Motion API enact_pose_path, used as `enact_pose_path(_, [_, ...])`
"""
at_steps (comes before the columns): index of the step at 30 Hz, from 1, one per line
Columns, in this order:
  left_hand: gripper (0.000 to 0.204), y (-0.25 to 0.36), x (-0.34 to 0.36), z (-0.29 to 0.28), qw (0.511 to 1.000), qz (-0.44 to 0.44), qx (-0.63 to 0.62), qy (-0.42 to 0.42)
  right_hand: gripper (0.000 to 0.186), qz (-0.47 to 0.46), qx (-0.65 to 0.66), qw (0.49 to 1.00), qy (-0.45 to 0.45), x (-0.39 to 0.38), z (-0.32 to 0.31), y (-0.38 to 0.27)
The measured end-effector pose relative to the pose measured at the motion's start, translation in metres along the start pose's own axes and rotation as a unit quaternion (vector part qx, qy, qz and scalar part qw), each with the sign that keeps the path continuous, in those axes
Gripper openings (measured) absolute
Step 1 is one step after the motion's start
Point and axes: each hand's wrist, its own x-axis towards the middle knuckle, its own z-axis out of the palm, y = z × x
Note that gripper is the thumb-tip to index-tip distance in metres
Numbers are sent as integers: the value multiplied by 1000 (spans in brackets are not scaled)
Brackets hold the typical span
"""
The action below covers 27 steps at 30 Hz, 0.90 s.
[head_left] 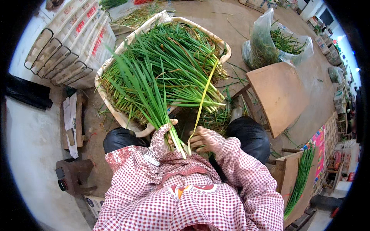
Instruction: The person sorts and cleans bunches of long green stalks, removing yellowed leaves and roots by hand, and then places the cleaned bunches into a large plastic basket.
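Gripping the green bunch (157,111) by its stems, yellow leaf (202,101) held apart.

Left hand (161,139), 7 o'clock of centre, closes around the pale stems, presumably so leaves fan freely toward 11; right hand (205,138), 5 o'clock, appears to pinch the leaf narrowly, likely keeping it separate; thumb hidden. White basket (165,17) at 11 bears a leafy heap (181,65), filling the space ahead. Wooden board (279,96), near 3, stands between right knee (248,136) and plastic bag (259,42) at 2. Crates (75,40) at 10.
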Motion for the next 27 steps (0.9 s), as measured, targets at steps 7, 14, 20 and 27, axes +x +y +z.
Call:
enact_pose_path(7, [31,-6,-6,0,997,54,62,13,23,-139,-146,979,40,4,51,-2])
enact_pose_path(14, [28,-18,4,-3,991,81,103,28,25,-126,-161,976,74,22,46,13])
enact_pose_path(20, [29,-26,1,0,986,35,145,69,40,-199,-453,861,119,7,55,-7])
enact_pose_path(27, [21,-3,-12,-12,972,-119,182,94,52,-200,-527,808,173,13,12,1])
